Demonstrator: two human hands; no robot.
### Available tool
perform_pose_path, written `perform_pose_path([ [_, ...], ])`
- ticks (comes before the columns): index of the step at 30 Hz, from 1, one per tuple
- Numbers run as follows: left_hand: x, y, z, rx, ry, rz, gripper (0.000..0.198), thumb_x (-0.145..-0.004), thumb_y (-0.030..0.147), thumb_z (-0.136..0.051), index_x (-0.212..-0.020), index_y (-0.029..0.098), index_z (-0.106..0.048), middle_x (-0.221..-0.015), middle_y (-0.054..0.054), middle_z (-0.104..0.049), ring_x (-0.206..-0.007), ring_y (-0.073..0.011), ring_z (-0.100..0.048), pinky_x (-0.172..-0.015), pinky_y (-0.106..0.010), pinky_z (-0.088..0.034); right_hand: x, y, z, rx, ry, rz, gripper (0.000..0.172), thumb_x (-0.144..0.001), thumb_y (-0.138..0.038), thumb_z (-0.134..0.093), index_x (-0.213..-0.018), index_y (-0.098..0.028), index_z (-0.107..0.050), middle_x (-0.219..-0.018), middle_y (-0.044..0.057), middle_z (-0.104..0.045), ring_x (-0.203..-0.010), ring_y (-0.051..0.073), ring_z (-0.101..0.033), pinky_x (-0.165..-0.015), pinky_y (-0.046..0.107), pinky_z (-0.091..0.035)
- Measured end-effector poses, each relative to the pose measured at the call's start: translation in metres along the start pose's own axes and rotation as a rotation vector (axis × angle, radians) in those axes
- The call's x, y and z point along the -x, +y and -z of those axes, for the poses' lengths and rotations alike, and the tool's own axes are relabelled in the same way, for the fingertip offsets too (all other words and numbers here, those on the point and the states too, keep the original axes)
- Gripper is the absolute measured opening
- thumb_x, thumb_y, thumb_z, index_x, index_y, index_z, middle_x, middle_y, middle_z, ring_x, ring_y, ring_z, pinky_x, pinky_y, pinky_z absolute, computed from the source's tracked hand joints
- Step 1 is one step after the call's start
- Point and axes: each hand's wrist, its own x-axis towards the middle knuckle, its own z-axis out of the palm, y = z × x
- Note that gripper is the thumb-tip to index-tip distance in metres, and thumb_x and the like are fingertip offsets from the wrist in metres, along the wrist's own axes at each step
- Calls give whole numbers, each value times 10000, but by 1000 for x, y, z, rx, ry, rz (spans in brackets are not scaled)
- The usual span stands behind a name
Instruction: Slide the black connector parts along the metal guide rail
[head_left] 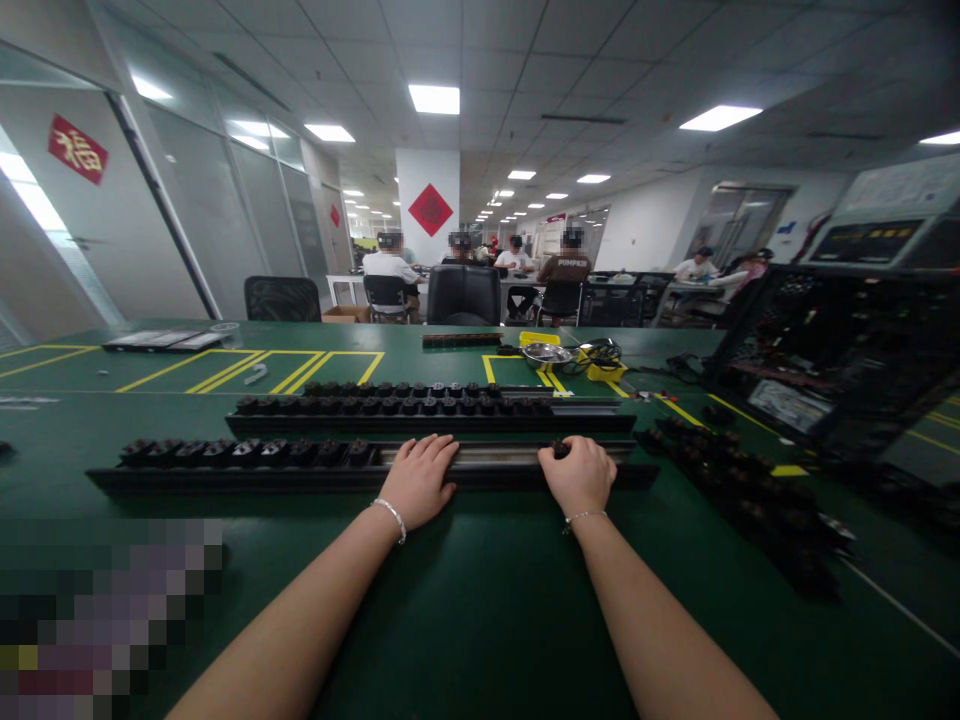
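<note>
A long black rail (495, 467) lies across the green table (480, 600) in front of me, its left part filled with several small black parts (247, 451). My left hand (418, 482) rests flat on the rail near its middle, fingers stretched out. My right hand (580, 475) is closed in a pinch on a small black part (559, 450) at the rail's right portion. A second, fuller rail (427, 410) lies just behind the first.
A heap of loose black parts (757, 495) lies to the right. A metal bowl (546, 353) and yellow items sit further back, with an open machine case (832, 365) at far right. Several people sit at desks in the background.
</note>
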Motion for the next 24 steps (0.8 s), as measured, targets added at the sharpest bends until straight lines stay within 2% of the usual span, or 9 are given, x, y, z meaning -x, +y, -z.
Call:
perform_pose_path([
  [15,0,1,1,-2,-8,4,552,-767,348,-528,-1297,241,-413,-1375,-33,-441,-1268,-238,-360,-1049,-443,-258,-3,2,5,16,-43,-37,305,-680,-358,-480,-853,-142,-608,-900,118,-620,-936,262,-506,-878,389,-291],
  [24,0,1,1,-2,-4,0,556,-763,345,-534,-1298,253,-412,-1366,-38,-448,-1269,-238,-360,-1046,-442,-265,-4,5,1,39,9,-28,305,-665,-353,-485,-848,-144,-611,-891,114,-626,-922,261,-510,-865,385,-302],
])
